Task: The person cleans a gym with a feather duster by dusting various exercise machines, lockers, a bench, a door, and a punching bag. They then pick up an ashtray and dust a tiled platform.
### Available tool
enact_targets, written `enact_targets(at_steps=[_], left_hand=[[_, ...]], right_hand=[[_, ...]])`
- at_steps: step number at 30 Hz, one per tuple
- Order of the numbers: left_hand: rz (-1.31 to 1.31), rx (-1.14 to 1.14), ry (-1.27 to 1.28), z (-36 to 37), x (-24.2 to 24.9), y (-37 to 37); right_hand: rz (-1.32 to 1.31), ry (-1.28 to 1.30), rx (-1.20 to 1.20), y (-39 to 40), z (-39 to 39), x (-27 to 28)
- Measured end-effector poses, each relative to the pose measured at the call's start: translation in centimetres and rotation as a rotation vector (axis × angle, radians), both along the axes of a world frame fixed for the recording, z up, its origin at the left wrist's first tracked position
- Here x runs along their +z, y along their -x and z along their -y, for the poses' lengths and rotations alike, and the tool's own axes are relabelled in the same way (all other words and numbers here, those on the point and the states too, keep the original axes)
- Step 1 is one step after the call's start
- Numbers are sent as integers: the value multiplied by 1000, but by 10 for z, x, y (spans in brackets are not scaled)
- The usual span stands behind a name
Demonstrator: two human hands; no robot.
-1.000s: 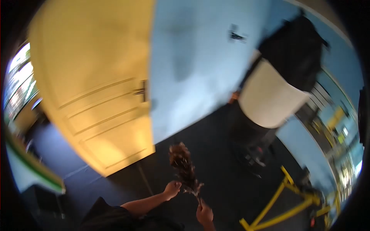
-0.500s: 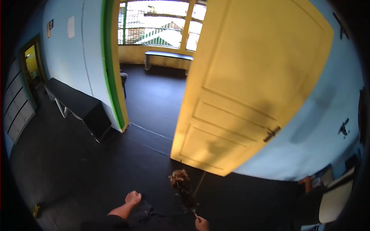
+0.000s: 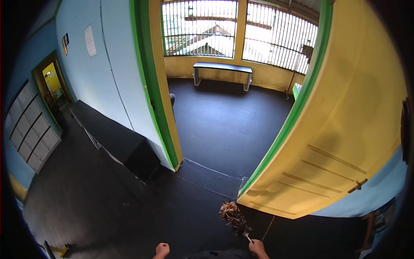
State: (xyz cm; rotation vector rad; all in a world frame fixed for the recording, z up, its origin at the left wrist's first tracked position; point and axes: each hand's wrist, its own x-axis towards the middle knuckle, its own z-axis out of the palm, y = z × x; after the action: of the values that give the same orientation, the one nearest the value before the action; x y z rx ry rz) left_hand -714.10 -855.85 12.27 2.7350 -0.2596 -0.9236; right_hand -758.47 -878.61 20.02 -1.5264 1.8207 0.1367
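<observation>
My right hand [image 3: 257, 247], at the bottom edge right of centre, is wrapped round the thin handle of a feather duster [image 3: 236, 219]. The duster slants up and to the left, its light brown tip near the foot of the yellow door [image 3: 327, 129]. Dark feathers cover the part closer to my hand. Lower and further left, my left hand [image 3: 162, 249] is closed in a loose fist above the dark floor; whatever might be inside it cannot be made out. Neither hand touches the door.
Beyond the green-framed doorway stands a bench [image 3: 222, 67] below barred windows. A long black box-like bench [image 3: 116, 138] runs along the blue wall on the left. White lockers [image 3: 32, 129] are at the far left, and a yellow and black object [image 3: 58, 250] lies bottom left.
The view has swung right, showing more of the doorway and the room beyond. The door now appears further right and more edge-on. My right hand still holds the duster.
</observation>
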Motion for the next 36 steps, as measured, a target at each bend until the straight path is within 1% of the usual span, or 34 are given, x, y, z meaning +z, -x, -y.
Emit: enact_targets(at_steps=[2,3,4,6,7,10,12,14,15,16,18,19,21,22,24,25,26,28,29,30,32,34,36], left_hand=[[-51,-33,75,49,2,-16],[-86,-33,119,72,4,-15],[-84,-35,110,97,4,-19],[-80,-165,248,148,1,-25],[-88,-161,241,174,1,-28],[-128,-181,337,262,9,-41],[-129,-233,302,296,26,-52],[-124,-253,293,334,37,-69],[-122,-273,291,359,42,-82],[-123,-279,288,383,44,-96],[-46,-227,427,425,42,-119],[-56,-190,446,449,49,-127],[-76,-149,531,495,33,-147],[-89,-170,530,532,30,-157],[-275,-68,613,578,30,-166],[-262,-125,644,598,8,-177],[-283,-169,638,615,-1,-185],[-401,-171,631,672,-16,-205],[-415,-196,602,703,-18,-218],[-428,-229,550,734,-19,-232],[-483,-279,562,792,-13,-264],[-489,-349,536,859,-7,-296],[-453,-487,590,924,14,-317]], right_hand=[[39,25,17,-29,32,-1],[41,-13,9,-34,45,-7],[43,-22,8,-45,59,-13],[131,46,-3,-65,87,-23],[124,38,-1,-74,106,-31],[158,97,-2,-106,173,-45],[174,105,-35,-124,223,-53],[172,94,-85,-141,275,-47],[159,142,-55,-149,303,-46],[166,101,-24,-158,334,-47],[265,142,-49,-178,385,-23],[251,141,-63,-186,403,-16],[363,176,-166,-205,445,-14],[354,180,-189,-216,477,-22],[354,-113,-145,-222,502,-47],[346,-223,-200,-229,514,-40],[346,-215,-248,-233,517,-40],[123,-91,-265,-247,540,-36],[64,-84,-270,-255,551,-29],[70,-75,-314,-262,562,-22],[-25,-143,-400,-284,574,-6],[-37,-125,-490,-304,597,0],[-34,-92,-522,-314,620,-7]])
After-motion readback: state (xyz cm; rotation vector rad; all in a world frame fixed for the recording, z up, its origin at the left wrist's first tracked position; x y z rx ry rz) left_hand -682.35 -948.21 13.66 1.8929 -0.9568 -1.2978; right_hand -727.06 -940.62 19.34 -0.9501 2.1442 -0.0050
